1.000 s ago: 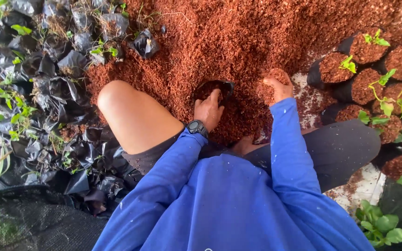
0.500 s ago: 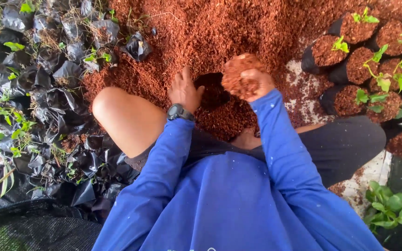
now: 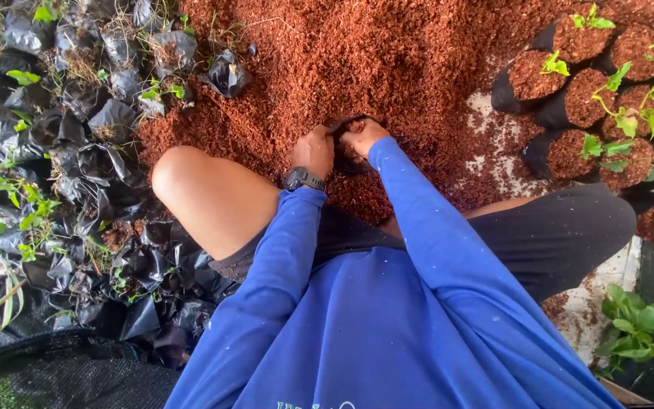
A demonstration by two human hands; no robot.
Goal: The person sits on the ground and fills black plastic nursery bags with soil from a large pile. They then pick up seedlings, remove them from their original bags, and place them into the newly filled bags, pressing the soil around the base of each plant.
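Observation:
My left hand point(image 3: 314, 151) and my right hand point(image 3: 362, 138) are side by side over a small black planting bag point(image 3: 344, 163) set in a big heap of reddish-brown coir soil point(image 3: 387, 60). Both hands grip the bag's top edge, and the bag is mostly hidden under them. A black watch sits on my left wrist. My bare left knee point(image 3: 191, 185) rises just left of the hands, and blue sleeves cover both arms.
A pile of empty crumpled black bags point(image 3: 77, 151) mixed with weeds lies at the left. Filled black bags with green seedlings point(image 3: 607, 98) stand at the upper right. Another leafy plant point(image 3: 637, 333) is at the lower right.
My right hand held a clump of soil above the bag; now the clump is gone and the hand is down on the bag's rim beside my left hand.

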